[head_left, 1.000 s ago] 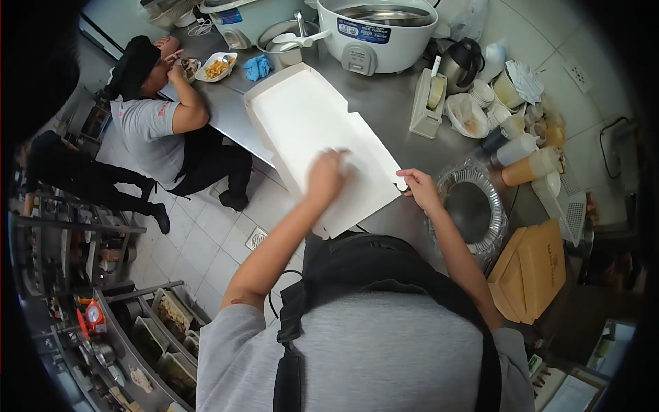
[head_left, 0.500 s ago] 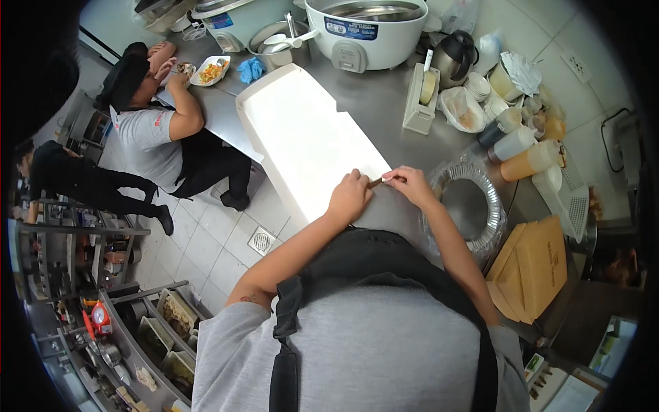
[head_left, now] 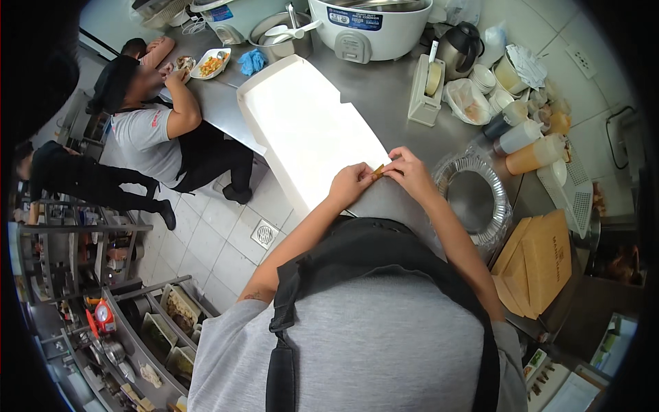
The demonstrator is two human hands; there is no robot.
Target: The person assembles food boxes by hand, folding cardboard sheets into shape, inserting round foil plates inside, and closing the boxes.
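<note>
A cardboard box, white inside and partly unfolded, lies open on the steel counter. Both my hands are at its near right corner. My left hand is closed, its thumb and fingers pinching the edge there. Beside it my right hand pinches the same corner from the right. Between my fingertips a small brown flap shows, the box's outer side. Just right of my right hand sits a stack of foil trays in clear plastic wrap.
Folded brown boxes stand on the right. Sauce bottles, a tape dispenser and a thermal jug line the back right. A white rice cooker is behind the box. A person sits at the left by a food dish.
My fingers have shifted at the box corner, and more of the brown flap shows between them. My right hand's fingers are drawn in closer over it. The view has shifted slightly.
</note>
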